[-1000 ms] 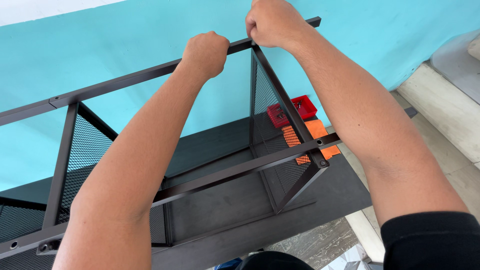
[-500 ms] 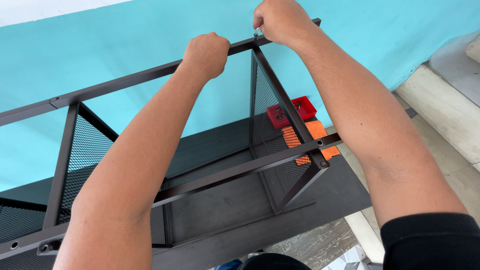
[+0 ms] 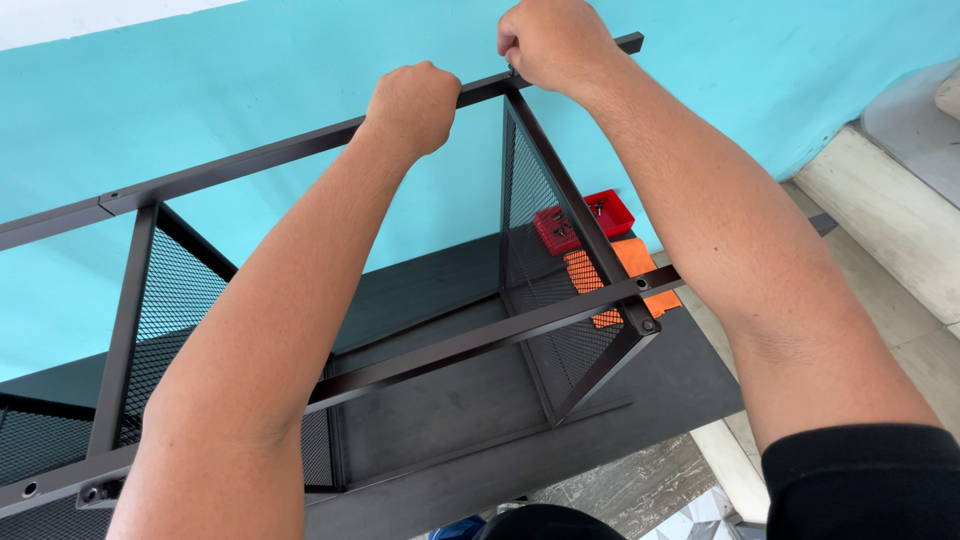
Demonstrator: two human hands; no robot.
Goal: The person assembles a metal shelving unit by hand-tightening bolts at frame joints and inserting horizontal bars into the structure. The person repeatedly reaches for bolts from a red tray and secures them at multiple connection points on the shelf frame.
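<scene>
Both hands fisted, left hand (image 3: 413, 104) gripping rail (image 3: 250, 160), right hand (image 3: 553, 42) at corner

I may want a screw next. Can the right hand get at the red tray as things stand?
Probably yes: the right hand is busy at the frame's top rail, but the red tray lies below it outside the mesh panel, nothing covering it.

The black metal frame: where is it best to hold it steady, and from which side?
Probably the far top rail, taken from above, as the left hand does: a slim, bare bar that a fist closes around. The mesh side panel offers no such grip.
</scene>
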